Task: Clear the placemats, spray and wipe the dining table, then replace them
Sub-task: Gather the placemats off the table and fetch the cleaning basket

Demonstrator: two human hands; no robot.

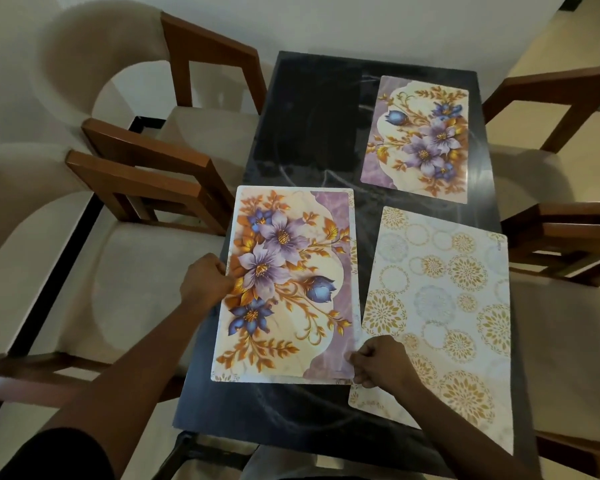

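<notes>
While both hands pinch it, near floral placemat [284, 285] lies flat on dark counter [302, 133]: left hand [207, 280] grip clamped on left edge, right hand [378, 363] on near-right corner. Patterned placemat [440, 306] just beside; second floral placemat [418, 138] beyond.

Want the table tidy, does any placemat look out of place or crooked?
Yes. The near-right placemat shows its gold-circle side, unlike the two floral ones, and lies skewed, its corner overhanging the table edge.
</notes>
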